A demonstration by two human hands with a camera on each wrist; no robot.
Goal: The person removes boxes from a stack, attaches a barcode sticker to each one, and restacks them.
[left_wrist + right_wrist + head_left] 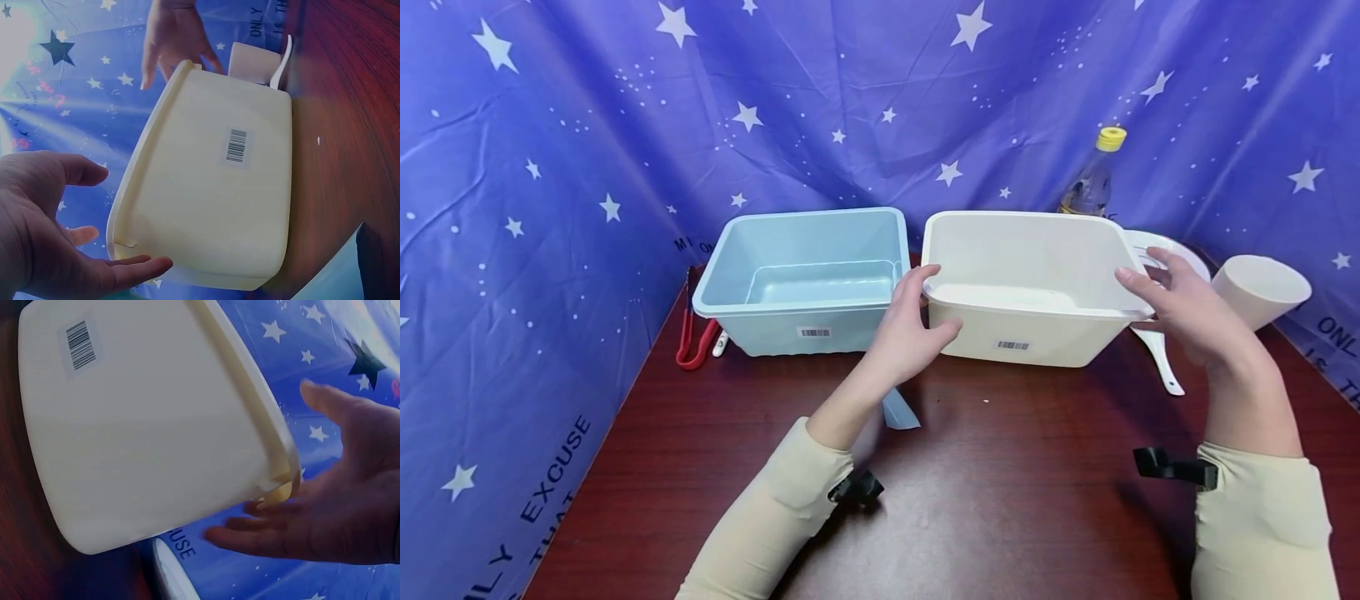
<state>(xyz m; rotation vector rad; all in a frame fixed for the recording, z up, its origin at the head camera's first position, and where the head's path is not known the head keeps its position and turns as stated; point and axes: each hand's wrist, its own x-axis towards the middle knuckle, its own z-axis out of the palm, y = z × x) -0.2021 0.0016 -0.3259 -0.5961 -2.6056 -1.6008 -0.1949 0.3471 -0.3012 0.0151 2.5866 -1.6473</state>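
Note:
A white plastic bin point(1060, 337) with a barcode label stands on the table, its open top showing an inside with nothing in it. My left hand point(910, 337) is at its left end, fingers spread and thumb apart, by the rim in the left wrist view. Around the right end, my right hand point(1198, 308) has its thumb near the rim corner and its fingers extended beside the end wall point(137, 462). Left of the white bin stands a similar light blue bin point(775, 332), just behind my left hand.
A white cup point(1243, 292) lies tilted at the right, near a white plate point(1187, 254) and a white spoon point(1163, 367). Behind stands a yellow-capped bottle point(1086, 187). Red-handled tongs point(688, 346) lie far left. A blue piece point(898, 412) lies in front. A starry curtain point(850, 108) borders the table.

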